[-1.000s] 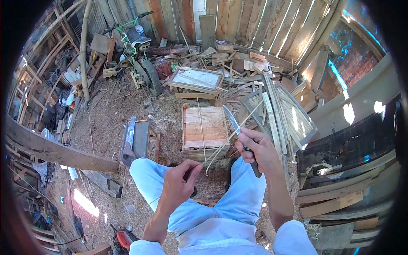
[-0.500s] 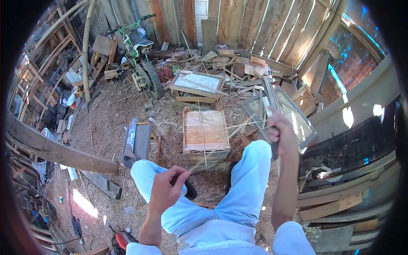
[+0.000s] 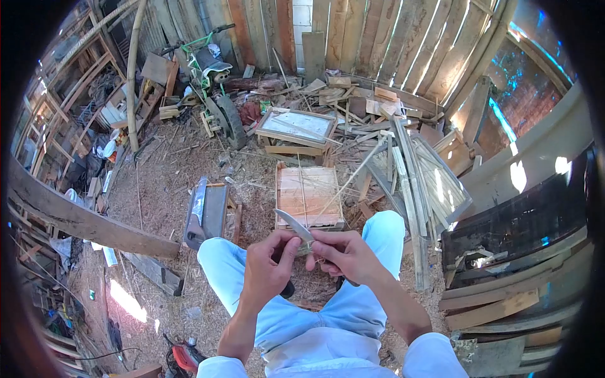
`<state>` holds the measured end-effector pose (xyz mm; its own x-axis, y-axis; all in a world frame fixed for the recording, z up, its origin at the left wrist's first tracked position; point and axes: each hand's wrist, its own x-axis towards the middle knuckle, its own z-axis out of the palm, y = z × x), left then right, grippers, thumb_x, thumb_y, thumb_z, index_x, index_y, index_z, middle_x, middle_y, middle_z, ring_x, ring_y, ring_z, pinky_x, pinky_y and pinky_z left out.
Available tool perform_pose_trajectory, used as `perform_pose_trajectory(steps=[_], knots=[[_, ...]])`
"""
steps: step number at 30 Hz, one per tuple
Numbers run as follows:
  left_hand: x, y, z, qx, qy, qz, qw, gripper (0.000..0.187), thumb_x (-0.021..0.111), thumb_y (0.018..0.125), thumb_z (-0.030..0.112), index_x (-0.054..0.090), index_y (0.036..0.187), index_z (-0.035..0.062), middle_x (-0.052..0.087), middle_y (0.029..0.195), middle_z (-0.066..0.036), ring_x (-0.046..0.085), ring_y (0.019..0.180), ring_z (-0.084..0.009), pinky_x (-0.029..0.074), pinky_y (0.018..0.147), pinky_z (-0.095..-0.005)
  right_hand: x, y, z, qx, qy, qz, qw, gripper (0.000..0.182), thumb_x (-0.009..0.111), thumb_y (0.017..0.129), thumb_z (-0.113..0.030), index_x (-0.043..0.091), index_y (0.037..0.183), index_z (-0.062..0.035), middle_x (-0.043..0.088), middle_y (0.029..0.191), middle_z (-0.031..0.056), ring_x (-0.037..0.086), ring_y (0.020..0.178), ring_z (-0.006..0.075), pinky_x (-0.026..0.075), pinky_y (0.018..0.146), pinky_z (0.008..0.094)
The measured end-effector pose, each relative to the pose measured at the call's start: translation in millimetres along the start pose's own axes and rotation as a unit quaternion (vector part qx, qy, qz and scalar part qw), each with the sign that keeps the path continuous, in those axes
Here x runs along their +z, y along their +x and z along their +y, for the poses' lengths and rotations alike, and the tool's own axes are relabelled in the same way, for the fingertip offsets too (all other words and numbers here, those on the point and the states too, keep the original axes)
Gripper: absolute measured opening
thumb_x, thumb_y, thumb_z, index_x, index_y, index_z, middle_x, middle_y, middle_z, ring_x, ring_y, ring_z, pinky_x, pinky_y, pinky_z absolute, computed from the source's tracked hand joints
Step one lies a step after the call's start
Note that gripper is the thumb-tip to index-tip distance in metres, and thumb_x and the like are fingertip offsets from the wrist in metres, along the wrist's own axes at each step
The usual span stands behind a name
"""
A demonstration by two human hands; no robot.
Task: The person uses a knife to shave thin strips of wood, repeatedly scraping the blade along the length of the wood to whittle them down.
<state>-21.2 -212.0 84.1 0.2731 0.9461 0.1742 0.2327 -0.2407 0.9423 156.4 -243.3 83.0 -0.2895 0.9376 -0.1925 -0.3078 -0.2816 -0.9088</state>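
Observation:
In front of my lap, my left hand (image 3: 268, 264) and my right hand (image 3: 350, 255) are close together, fingers closed. My right hand grips a knife (image 3: 293, 224), its pale blade pointing up and to the left over my left fingers. Between my left thumb and fingers a thin wooden strip is pinched; its long pale length (image 3: 354, 175) seems to run away to the upper right, though the held end is hidden by the fingers. Beyond the hands, between my knees, stands a slatted wooden box (image 3: 307, 183), with another thin stick (image 3: 302, 189) across its top.
A handsaw (image 3: 198, 205) lies on a small dark-topped stool (image 3: 216, 211) at left. Long boards (image 3: 409, 189) and a framed panel (image 3: 444, 179) lean at right. Wood scraps (image 3: 353, 101), a framed white board (image 3: 296, 125) and a small green motorbike (image 3: 214, 69) lie farther back.
My right hand has come from the far upper right down and left to meet my left hand. The knife blade is now plainly visible. My left hand has shifted slightly right.

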Motion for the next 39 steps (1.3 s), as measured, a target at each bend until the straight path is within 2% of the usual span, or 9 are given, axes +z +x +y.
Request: perform_pose_trajectory(steps=[6,12,16,18,26,33,35,38,39], knots=[[-5.1,-7.2,0.9,-0.034,-0.023,-0.041,0.998,0.011,0.061,0.089,0.009,0.063,0.089,-0.0015,0.055,0.057,0.001,0.043,0.052,-0.0028,0.033,0.045,-0.023,-15.0,-7.8,-25.0,-0.004,-0.004,0.039,0.999,0.032,0.05,0.096,-0.009,0.053,0.126,0.0001,0.06,0.075,0.003,0.042,0.052,0.0028,0.031,0.043,0.0164],[1.4,-7.2,2.9,-0.016,-0.05,-0.025,0.998,0.011,0.061,0.089,0.009,0.064,0.091,-0.0017,0.055,0.06,0.001,0.041,0.054,-0.0021,0.031,0.046,-0.022,-6.0,-10.3,-16.7,0.032,0.028,-0.025,0.999,0.032,0.051,0.096,-0.014,0.053,0.125,-0.0008,0.056,0.072,0.0042,0.037,0.049,0.0025,0.026,0.042,0.017],[-5.7,-9.3,4.6,-0.045,-0.02,-0.058,0.997,0.011,0.061,0.089,0.009,0.064,0.091,-0.0019,0.057,0.062,0.001,0.042,0.054,-0.0024,0.032,0.047,-0.0218,-18.7,-12.9,-26.4,0.021,0.072,0.023,0.997,0.03,0.053,0.096,-0.013,0.055,0.123,0.0,0.056,0.072,0.0044,0.038,0.049,0.0028,0.026,0.041,0.017],[-7.1,-9.5,7.2,-0.069,-0.032,-0.085,0.993,0.015,0.061,0.091,0.014,0.063,0.089,-0.0013,0.059,0.068,0.001,0.048,0.062,-0.0037,0.037,0.054,-0.0209,-20.8,-13.8,-27.1,0.011,0.071,0.008,0.997,0.03,0.054,0.095,-0.013,0.056,0.123,-0.0005,0.056,0.072,0.0045,0.039,0.049,0.0029,0.026,0.04,0.0167],[-7.9,-8.7,6.7,-0.069,-0.072,-0.094,0.991,0.014,0.06,0.091,0.012,0.063,0.09,-0.0011,0.056,0.065,0.001,0.043,0.058,-0.0027,0.033,0.051,-0.0205,-26.7,-11.0,-37.3,-0.004,0.041,0.049,0.998,0.024,0.054,0.095,-0.012,0.058,0.114,0.0018,0.054,0.07,0.0035,0.038,0.048,0.0028,0.025,0.039,0.0171],[-11.1,-5.3,7.0,-0.116,-0.166,-0.121,0.972,0.014,0.06,0.092,0.015,0.063,0.088,0.0015,0.053,0.066,0.004,0.041,0.058,-0.0026,0.031,0.051,-0.0196,-28.3,-8.0,-37.9,-0.023,0.029,0.048,0.998,0.028,0.055,0.095,-0.015,0.057,0.117,0.0009,0.053,0.069,0.0017,0.037,0.048,0.0028,0.025,0.039,0.0173],[-17.4,-10.1,1.9,-0.124,-0.158,-0.129,0.971,0.014,0.059,0.092,0.014,0.063,0.089,0.0011,0.055,0.067,0.003,0.043,0.06,-0.0028,0.034,0.053,-0.0198,-39.1,-9.0,-44.5,-0.063,0.042,0.111,0.991,0.032,0.055,0.095,-0.018,0.055,0.122,-0.0006,0.051,0.068,0.0002,0.037,0.047,0.0022,0.025,0.038,0.0163],[-24.7,-18.7,-6.6,-0.137,-0.15,-0.131,0.97,0.013,0.059,0.092,0.013,0.062,0.091,0.0006,0.056,0.069,0.003,0.046,0.062,-0.003,0.037,0.055,-0.0197,-62.3,-12.4,-54.4,-0.078,0.046,0.141,0.986,0.035,0.054,0.095,-0.018,0.052,0.126,-0.0014,0.05,0.066,-0.0009,0.037,0.047,0.0015,0.026,0.038,0.0154],[-25.2,-19.2,-8.1,-0.144,-0.151,-0.126,0.97,0.012,0.059,0.092,0.012,0.062,0.091,0.0005,0.056,0.069,0.003,0.046,0.062,-0.0028,0.037,0.055,-0.0195,-66.5,-13.6,-54.2,-0.074,0.055,0.13,0.987,0.033,0.052,0.095,-0.013,0.053,0.126,-0.0013,0.053,0.072,0.0003,0.038,0.049,0.0028,0.029,0.04,0.0161]])
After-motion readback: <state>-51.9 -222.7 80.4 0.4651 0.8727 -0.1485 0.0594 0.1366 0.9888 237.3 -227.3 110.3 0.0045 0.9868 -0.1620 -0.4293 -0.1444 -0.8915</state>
